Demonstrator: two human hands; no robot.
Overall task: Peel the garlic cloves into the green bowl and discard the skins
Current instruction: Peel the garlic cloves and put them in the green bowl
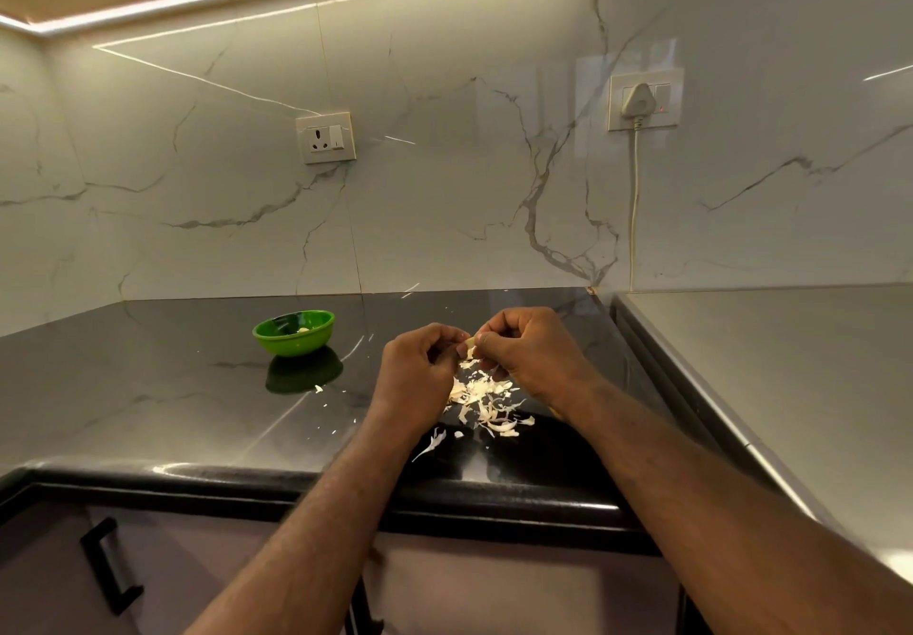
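Note:
A small pale garlic clove (470,344) is pinched between the fingertips of my left hand (417,372) and my right hand (531,352), a little above the black countertop (173,387). Directly below the hands lies a heap of papery garlic skins (486,404), with loose flakes scattered to its left. The green bowl (294,333) stands to the left of my hands, apart from them, and a peeled clove (303,330) lies inside it.
A grey steel surface (790,362) adjoins the counter on the right. A marble wall with a socket (326,137) and a plugged-in white cable (635,199) rises behind. Cabinet fronts with a black handle (108,565) lie below the counter's front edge.

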